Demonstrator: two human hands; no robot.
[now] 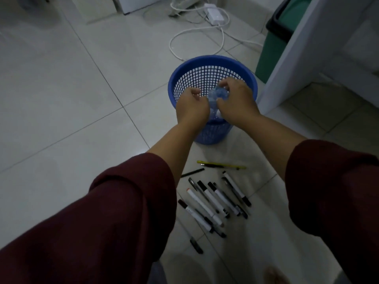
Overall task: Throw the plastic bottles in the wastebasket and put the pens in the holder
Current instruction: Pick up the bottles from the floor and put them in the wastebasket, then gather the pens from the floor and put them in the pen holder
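Nearest the camera, two dark maroon sleeves (114, 218) reach forward from the bottom corners, pushed back to bare the forearms. Between them, on the pale tiled floor (61, 99), lies a loose cluster of pens (215, 201): several white-barrelled markers with black caps lie roughly parallel, slanting toward the lower right, some touching or overlapping. A slim black pen (192, 172) lies just above them, and a yellow pen (221, 164) lies crosswise at the far edge of the group. One more dark pen (195, 244) lies alone, nearer the camera. No pen holder shows in this view.

Beyond the pens stands the blue wastebasket (212, 60), a round plastic basket with lattice walls, upright on the floor. Both hands are over its near rim. The left hand (191, 107) and the right hand (238, 101) are close together, with a crumpled clear plastic bottle (217, 94) between them. The right hand's fingers curl around the bottle from above and the side, gripping it; the left hand is loosely curled just beside the bottle, and whether it actually touches the plastic cannot be told. The bottle sits at the basket's opening, above the inside, partly hidden by the hands.

Farther off, a white cable (174, 48) loops across the tiles to a white power adapter (214, 12). To the right, a green bin (270, 48) with a black rim stands behind a white upright panel (295, 48).
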